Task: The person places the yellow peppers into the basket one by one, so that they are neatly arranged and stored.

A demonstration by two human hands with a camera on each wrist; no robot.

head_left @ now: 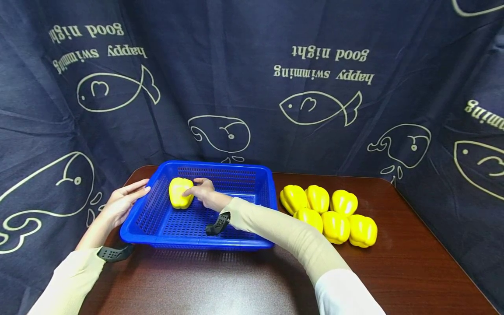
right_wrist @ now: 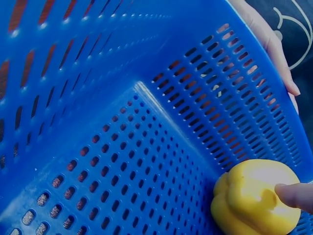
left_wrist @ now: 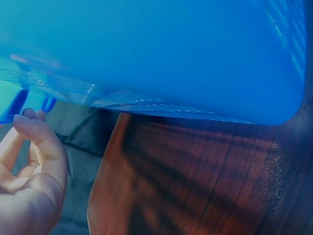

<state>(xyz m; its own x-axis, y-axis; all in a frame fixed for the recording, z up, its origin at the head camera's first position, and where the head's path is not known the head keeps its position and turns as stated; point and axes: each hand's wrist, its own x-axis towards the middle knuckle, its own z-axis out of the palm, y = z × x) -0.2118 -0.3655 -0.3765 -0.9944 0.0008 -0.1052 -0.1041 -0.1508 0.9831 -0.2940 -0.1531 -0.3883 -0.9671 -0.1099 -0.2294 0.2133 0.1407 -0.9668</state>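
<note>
A blue plastic basket [head_left: 236,240] with slotted walls stands on the table. My left hand [head_left: 120,204] grips its left rim, and the left wrist view shows the thumb and fingers [left_wrist: 36,128] pinching the edge. Inside the basket, near its left wall, is a yellow bell pepper [head_left: 179,193]. My right hand [head_left: 206,194] reaches in and holds that pepper from its right side. The thumb [right_wrist: 296,196] lies against the pepper in the right wrist view; the other fingers are mostly hidden there.
Several more yellow bell peppers [head_left: 336,226] lie in two rows to the right of the basket, beyond my right forearm. The brown wooden table [head_left: 409,262] meets a dark curtain [head_left: 252,78] printed with fish at the back and sides.
</note>
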